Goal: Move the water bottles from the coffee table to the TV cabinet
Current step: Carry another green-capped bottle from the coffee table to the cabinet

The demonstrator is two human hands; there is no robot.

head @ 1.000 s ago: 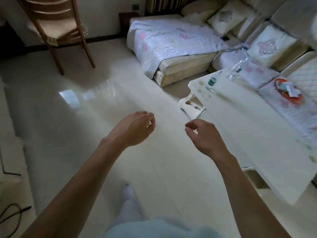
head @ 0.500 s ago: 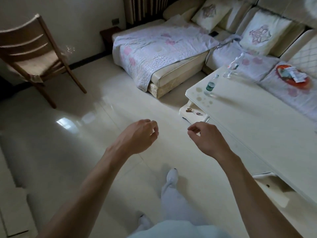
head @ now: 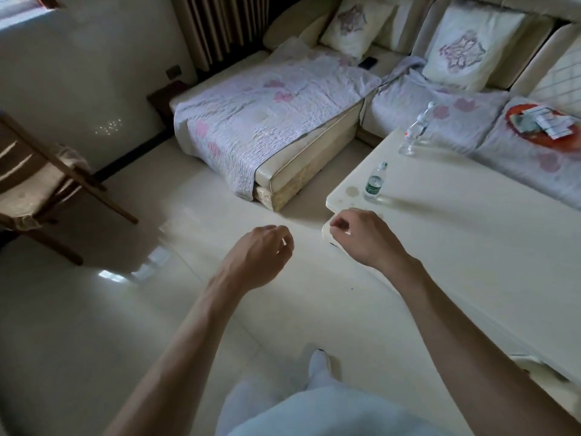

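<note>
Two clear water bottles stand on the cream coffee table (head: 456,247). The one with a green label (head: 374,183) is near the table's far left corner. The one with a red label (head: 415,130) stands further back by the sofa-side edge. My right hand (head: 364,239) hovers over the table's near left corner, fingers loosely curled and holding nothing, a short way in front of the green-label bottle. My left hand (head: 262,254) hangs over the floor to its left, also loosely curled and holding nothing. The TV cabinet is out of view.
A corner sofa (head: 283,121) with a quilted cover and cushions wraps behind the table. A red tray (head: 540,124) with papers lies on the sofa seat. A wooden chair (head: 41,184) stands at left. Glossy tiled floor (head: 125,309) spreads at left and front.
I have walked closer to the table and the view has tilted up. Both bottles now appear nearer. My right hand has come over the table's corner; both hands stay loosely curled.
</note>
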